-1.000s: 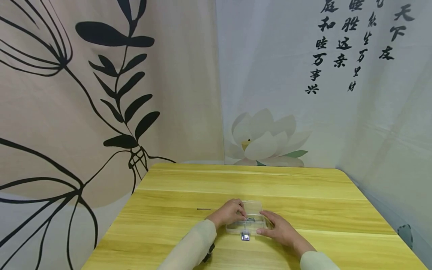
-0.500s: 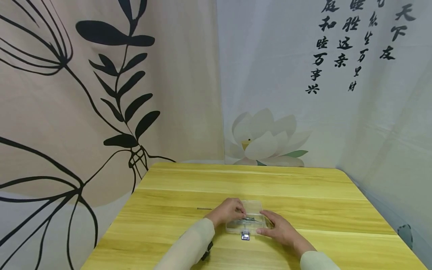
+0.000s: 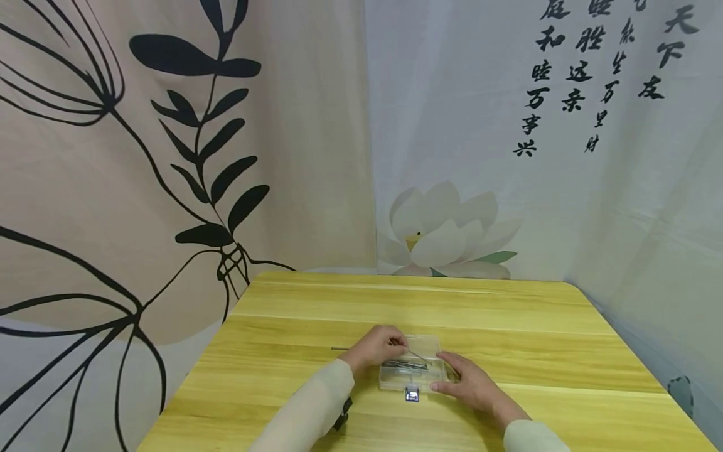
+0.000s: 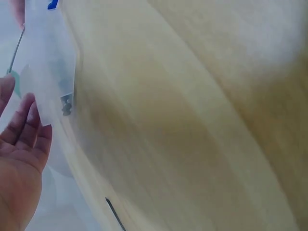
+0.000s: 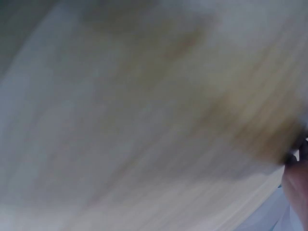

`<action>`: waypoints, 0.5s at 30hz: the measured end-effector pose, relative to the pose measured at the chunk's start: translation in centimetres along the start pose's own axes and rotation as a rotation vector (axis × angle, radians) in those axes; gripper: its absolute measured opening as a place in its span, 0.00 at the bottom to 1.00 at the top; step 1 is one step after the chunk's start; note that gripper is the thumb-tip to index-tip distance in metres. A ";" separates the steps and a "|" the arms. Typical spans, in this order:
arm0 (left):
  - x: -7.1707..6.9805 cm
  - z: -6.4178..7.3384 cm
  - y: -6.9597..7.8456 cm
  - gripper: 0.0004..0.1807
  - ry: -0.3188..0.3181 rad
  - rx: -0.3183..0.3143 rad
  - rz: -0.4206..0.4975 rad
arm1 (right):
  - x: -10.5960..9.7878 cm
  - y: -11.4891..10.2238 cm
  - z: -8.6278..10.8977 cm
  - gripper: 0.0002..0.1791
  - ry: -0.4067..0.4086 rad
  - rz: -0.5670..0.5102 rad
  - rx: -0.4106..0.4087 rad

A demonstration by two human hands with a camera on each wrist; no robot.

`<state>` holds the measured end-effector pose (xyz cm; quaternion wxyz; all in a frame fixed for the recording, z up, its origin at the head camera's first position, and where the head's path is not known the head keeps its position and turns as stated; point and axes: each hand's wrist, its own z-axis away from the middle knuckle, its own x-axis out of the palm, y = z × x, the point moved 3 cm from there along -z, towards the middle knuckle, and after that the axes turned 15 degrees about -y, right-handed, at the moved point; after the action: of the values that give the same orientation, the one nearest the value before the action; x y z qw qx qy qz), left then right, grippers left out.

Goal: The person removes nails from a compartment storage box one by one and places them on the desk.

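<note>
In the head view my left grip [image 3: 377, 344] pinches one thin metal rod [image 3: 418, 356] over the clear box [image 3: 395, 380], which my right grip [image 3: 467, 380] holds by its right end; a loose rod [image 3: 340, 348] is out on the surface [image 3: 282, 314] and a small bundle of rods [image 3: 403, 364] lies inside, so I judge the removal early, with that bundle left. The left wrist view shows the pinched rod and the loose one well apart. The right wrist view, badly blurred, gives me little beyond fingertips.
</note>
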<state>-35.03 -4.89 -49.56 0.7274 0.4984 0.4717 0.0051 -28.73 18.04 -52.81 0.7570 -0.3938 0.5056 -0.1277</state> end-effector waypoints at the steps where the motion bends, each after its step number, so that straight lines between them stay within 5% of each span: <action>1: -0.1 0.1 0.0 0.03 0.006 -0.001 0.011 | 0.0 0.0 0.0 0.44 0.001 0.003 0.001; 15: -4.0 2.9 -2.0 0.10 0.090 -0.034 0.099 | 0.0 0.0 0.1 0.45 -0.012 0.003 -0.003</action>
<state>-36.15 -9.85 -48.14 0.7128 0.5079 0.4783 0.0716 -28.64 18.12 -52.79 0.7597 -0.3948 0.5017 -0.1234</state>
